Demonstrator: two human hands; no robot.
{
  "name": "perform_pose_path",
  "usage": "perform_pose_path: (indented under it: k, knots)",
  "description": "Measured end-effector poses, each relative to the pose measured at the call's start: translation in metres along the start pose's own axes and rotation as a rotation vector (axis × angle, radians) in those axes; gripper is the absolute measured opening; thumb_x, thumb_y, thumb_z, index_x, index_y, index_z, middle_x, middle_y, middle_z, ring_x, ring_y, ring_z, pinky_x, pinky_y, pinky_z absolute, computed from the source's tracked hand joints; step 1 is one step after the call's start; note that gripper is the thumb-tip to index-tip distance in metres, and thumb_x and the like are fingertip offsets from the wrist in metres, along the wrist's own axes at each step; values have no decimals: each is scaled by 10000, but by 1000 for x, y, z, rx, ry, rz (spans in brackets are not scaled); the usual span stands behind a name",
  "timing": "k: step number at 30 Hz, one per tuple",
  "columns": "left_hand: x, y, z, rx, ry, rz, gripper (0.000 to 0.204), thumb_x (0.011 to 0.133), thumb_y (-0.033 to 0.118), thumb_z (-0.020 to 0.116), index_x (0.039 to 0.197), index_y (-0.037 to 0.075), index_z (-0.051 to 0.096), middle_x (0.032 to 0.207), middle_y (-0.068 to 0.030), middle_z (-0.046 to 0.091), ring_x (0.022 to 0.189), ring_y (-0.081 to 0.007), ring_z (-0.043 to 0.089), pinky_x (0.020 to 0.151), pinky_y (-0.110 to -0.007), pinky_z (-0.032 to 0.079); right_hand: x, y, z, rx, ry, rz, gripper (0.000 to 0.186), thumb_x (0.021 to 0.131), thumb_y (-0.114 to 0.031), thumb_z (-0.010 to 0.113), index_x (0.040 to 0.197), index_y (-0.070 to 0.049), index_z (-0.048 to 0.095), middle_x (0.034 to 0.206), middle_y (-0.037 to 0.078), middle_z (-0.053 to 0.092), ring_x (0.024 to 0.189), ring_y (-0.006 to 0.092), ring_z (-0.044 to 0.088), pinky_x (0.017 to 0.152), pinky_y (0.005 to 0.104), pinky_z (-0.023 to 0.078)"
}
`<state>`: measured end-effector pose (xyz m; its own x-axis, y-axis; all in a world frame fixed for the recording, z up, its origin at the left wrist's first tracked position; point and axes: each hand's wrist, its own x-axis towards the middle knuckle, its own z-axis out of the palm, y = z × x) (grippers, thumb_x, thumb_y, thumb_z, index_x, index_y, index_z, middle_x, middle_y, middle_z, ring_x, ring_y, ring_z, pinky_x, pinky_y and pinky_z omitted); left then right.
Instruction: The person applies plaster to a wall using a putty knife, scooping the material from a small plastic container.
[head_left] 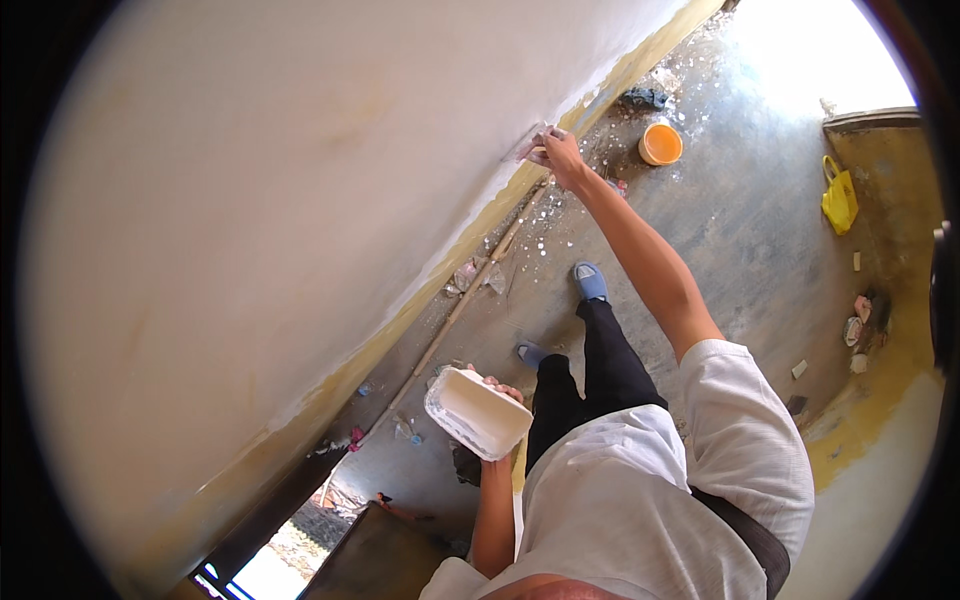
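Against the white wall, near its lower yellowish band, the right hand is stretched out at arm's length and closed around a flat putty blade, whose face lies on the wall surface (the grip itself is partly hidden by the knuckles). Away from the wall and close to the person's body, the left hand is closed on the far edge of a white rectangular tray, held roughly level with its open side up; its contents cannot be told. Along the foot of the wall a long wooden stick lies on the concrete floor, among scraps of litter and white spatter. Farther from the wall, beyond the right hand, an orange bucket stands upright on the floor, with a dark rag lying between it and the wall's base. Well apart from the wall, at the opposite side of the floor, a yellow bag rests by a low ledge. Both feet, in blue slippers, stand on the floor a short way out from the wall, below the outstretched arm; the person wears dark trousers and a white shirt
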<state>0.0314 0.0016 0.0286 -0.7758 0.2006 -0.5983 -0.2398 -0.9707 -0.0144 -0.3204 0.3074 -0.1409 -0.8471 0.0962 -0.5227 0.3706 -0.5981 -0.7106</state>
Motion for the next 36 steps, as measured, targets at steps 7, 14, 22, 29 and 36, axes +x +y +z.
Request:
perform_pose_path:
  k: [7,14,22,29,36]
  knots:
    - [8,5,23,-54,-169,-141,603,971,422,547,1525,321,330,1220,-81,564,1128,-247,539,1103,-460,339,-122,-176,67,-44,-86,-239,264,1053,-166,382,978,37,534,951,163,622,900,233,664,862,357,597]
    - [6,6,25,3,-210,-102,602,993,433,508,1543,326,287,1211,-99,567,1125,-269,543,1086,-473,352,-167,-96,-2,128,-103,-318,292,1032,-153,392,1276,-27,489,1025,108,651,937,221,668,876,415,574]
    - [-16,24,-13,28,-35,-25,554,993,427,508,1515,329,347,1201,-81,567,1106,-257,549,1074,-465,352,-48,114,-28,33,114,291,255,990,-138,442,1198,-18,526,1045,171,672,937,236,691,789,363,598]
    - [-38,44,-31,-28,40,-42,507,994,404,511,1485,340,404,1199,-65,565,1114,-235,538,1079,-439,344,-4,102,26,57,5,153,251,985,-114,373,1142,-3,534,1028,169,669,886,279,690,849,356,572]
    - [-33,67,-48,-57,-145,-221,515,1011,485,463,1363,114,525,1157,-110,627,1119,-264,566,1092,-441,354,-105,-72,107,84,-28,-82,211,977,-63,415,1020,113,522,1001,239,633,924,337,682,846,330,602]
